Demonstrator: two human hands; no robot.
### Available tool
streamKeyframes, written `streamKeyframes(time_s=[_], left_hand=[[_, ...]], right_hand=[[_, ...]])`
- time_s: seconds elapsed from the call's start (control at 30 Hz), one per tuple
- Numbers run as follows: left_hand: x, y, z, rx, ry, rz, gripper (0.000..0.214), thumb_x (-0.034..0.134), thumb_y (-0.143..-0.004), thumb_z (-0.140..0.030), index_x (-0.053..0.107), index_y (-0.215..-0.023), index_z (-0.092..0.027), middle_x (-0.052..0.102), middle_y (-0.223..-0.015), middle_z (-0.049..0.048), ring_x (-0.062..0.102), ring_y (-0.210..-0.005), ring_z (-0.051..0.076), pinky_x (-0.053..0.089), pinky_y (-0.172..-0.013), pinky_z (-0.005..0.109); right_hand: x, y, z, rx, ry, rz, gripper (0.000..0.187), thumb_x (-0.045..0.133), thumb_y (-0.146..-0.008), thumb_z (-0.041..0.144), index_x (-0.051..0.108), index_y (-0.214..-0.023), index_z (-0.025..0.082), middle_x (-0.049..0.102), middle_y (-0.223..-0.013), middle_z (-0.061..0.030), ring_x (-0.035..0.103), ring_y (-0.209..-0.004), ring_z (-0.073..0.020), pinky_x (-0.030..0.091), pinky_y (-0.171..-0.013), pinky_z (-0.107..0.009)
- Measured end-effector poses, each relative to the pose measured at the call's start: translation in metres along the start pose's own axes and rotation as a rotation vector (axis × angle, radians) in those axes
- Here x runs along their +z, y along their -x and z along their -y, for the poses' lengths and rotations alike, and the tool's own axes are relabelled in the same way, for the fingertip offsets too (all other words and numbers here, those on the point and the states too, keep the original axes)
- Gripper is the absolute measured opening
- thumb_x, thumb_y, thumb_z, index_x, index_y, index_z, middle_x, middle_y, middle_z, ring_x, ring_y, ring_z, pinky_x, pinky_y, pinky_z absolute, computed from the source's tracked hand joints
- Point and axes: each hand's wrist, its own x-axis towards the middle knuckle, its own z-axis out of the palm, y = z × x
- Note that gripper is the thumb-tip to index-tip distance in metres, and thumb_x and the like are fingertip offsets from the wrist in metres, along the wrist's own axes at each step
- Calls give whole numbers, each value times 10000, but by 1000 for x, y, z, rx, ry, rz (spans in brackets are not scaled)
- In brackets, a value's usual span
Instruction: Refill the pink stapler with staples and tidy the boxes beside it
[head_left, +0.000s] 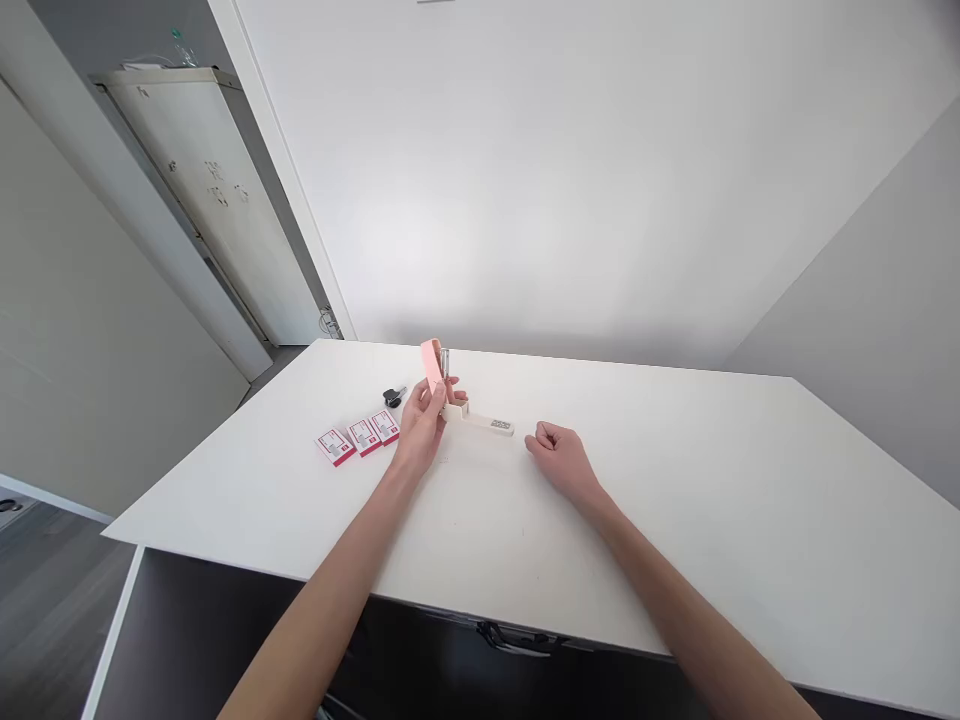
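The left hand (424,420) pinches the raised pink top (431,367) of an opened stapler (469,412), whose cream base lies flat on the white bench (675,480), pointing toward the right hand. The right hand (559,455) rests on the bench just beside the base's far end, fingers curled into a loose, empty fist. Left of the stapler lie three small red-and-white boxes (360,438), possibly staples, and a dark key (394,396) behind them.

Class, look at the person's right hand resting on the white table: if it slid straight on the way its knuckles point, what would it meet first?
Probably the white base of the stapler. The right hand, loosely curled, points left and slightly away, and the base lies just beyond it with bare table between. Depth is hard to judge, so it might pass narrowly in front.
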Motion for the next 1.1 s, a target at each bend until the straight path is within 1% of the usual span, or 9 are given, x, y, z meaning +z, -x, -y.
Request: streamKeyframes(time_s=[0.13,0.27,0.43,0.53,0.63,0.73,0.83,0.97,1.1], left_hand=[[1,0,-2,-187,206,82,312,668,-968,-450,680,-1091,-163,666,-1120,86,636,-813,128,576,-844,333],[7,3,0,-372,287,193,311,581,-1013,-414,693,-1155,-161,642,-1044,87,527,-672,95,536,-674,268],[19,15,0,-563,247,416,370,549,-1021,-482,724,-1123,-173,648,-1066,107,480,-645,98,468,-563,246],[26,26,-9,-633,162,574,403,514,-1033,-513,731,-1034,-174,643,-874,83,461,-604,113,430,-531,258],[30,34,-21,-704,21,729,537,429,-1044,-596,733,-955,-163,534,-634,27,414,-508,116,372,-484,272],[30,35,-25,-721,-51,828,648,343,-1049,-651,739,-964,-145,499,-580,6,370,-446,104,339,-452,277],[28,29,-18,-700,-38,832,672,340,-1040,-679,736,-964,-141,592,-658,45,465,-499,113,380,-463,260],[22,17,-8,-660,-45,756,641,406,-1007,-717,718,-1128,-169,732,-1018,140,669,-776,177,439,-492,230],[14,11,-11,-611,-161,665,622,514,-965,-713,678,-1262,-192,741,-1151,158,731,-905,243,505,-579,271]], right_hand=[[-3,1,4,20,-66,8,414,609,-773,251,204,-688,245,199,-665,66,146,-607,-111,126,-527,-275],[-4,3,13,5,-149,92,447,677,-850,371,280,-690,244,278,-636,73,224,-586,-108,187,-530,-268],[-2,3,19,26,-355,198,364,701,-896,577,545,-917,249,418,-667,68,332,-583,-119,284,-535,-265],[-4,1,18,11,-445,269,455,674,-910,639,612,-1151,258,495,-735,42,381,-620,-132,325,-553,-269],[-6,1,18,8,-480,393,487,652,-924,658,641,-1185,247,534,-704,26,401,-625,-144,326,-561,-280],[-8,3,18,-2,-496,471,479,663,-929,647,657,-1163,230,556,-657,16,401,-610,-148,321,-565,-290],[-10,2,16,-8,-514,461,473,669,-924,654,666,-1126,226,570,-675,4,375,-596,-143,319,-558,-295],[-14,-4,9,6,-585,344,465,690,-902,664,679,-1120,253,492,-675,24,418,-623,-152,329,-532,-285],[-17,-10,4,-9,-713,210,406,766,-864,602,693,-1100,280,570,-878,-1,451,-672,-133,393,-529,-263]])
